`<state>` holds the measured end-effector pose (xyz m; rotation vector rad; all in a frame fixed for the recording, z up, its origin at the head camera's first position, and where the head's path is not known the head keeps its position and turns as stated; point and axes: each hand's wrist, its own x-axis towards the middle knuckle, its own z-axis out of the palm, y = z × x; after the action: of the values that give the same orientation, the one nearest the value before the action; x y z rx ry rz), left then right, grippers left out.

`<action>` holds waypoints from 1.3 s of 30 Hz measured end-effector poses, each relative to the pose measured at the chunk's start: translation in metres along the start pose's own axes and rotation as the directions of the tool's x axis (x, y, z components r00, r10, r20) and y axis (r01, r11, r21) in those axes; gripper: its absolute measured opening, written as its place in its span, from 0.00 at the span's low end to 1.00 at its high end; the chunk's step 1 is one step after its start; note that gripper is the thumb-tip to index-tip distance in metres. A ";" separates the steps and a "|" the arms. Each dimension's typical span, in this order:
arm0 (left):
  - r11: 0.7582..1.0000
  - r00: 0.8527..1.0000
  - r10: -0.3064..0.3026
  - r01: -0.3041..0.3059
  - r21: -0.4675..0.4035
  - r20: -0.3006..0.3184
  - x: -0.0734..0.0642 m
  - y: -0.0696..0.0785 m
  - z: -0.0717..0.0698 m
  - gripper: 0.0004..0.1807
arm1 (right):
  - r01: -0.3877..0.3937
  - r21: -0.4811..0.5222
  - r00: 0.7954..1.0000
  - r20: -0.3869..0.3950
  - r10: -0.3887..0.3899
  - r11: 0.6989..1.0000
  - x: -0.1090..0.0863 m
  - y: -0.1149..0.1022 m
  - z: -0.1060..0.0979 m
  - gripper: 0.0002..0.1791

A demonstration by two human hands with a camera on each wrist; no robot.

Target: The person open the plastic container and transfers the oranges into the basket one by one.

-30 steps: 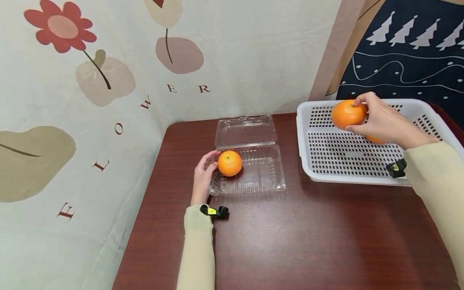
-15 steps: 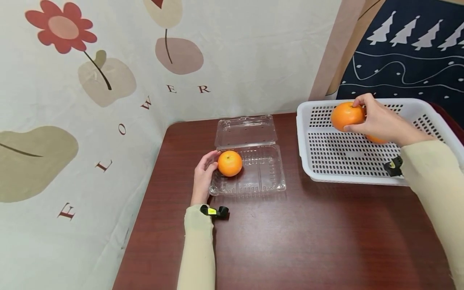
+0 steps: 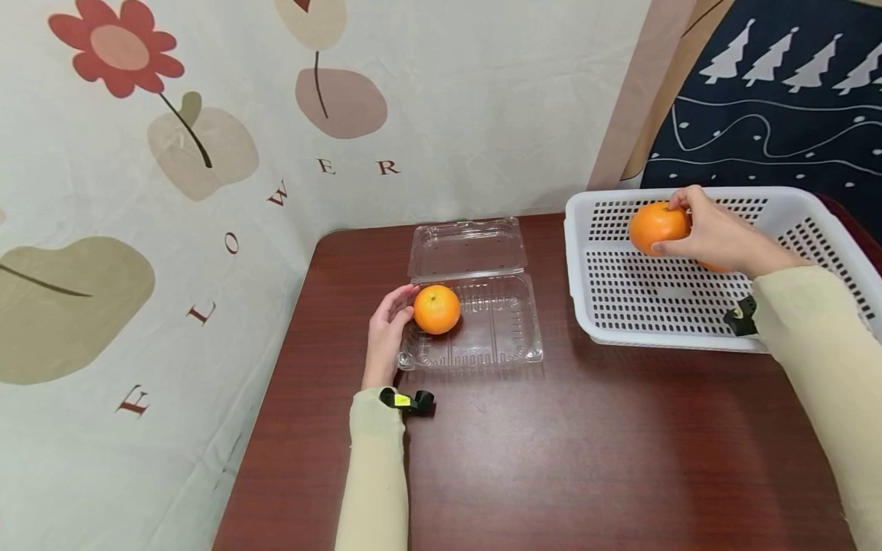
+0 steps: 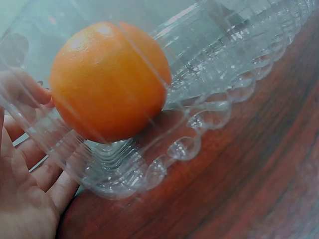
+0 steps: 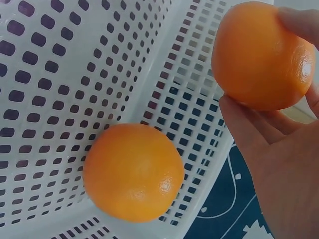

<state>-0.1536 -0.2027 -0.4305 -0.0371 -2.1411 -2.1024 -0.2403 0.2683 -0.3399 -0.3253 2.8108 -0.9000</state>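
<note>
Wood-grained worktop [image 3: 551,459] supports ribbed clear plastic [image 3: 499,329]. Left fingers [image 3: 393,302] curve loosely beside it; right fingers [image 3: 687,199] pinch a round orange [image 3: 657,229].

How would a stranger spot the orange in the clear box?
On the brown table, left of the white basket, lies an open clear box. The orange sits in its left part, beside the left hand. Only this orange, of three, is boxed.
</note>
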 end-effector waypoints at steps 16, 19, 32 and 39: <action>1.000 1.000 0.003 -0.003 0.022 0.001 0.000 0.004 0.002 0.19 | -0.003 0.038 0.997 0.079 0.000 0.999 0.011 0.006 0.008 0.43; 1.000 1.000 0.006 -0.006 0.019 -0.002 0.000 0.003 0.002 0.19 | -0.015 0.052 0.995 0.101 0.010 0.999 0.013 0.007 0.010 0.45; 0.999 1.000 0.003 -0.003 0.032 -0.005 -0.001 0.007 0.003 0.19 | -0.067 -0.026 0.992 0.105 0.069 0.997 0.015 0.009 0.016 0.46; 0.999 1.000 -0.007 0.008 0.041 -0.011 -0.002 0.006 0.002 0.19 | -0.068 -0.008 0.992 0.105 0.068 0.998 0.017 0.013 0.018 0.46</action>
<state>-0.1509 -0.2003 -0.4250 -0.0127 -2.1809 -2.0566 -0.2546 0.2642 -0.3641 -0.2672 2.7104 -0.8378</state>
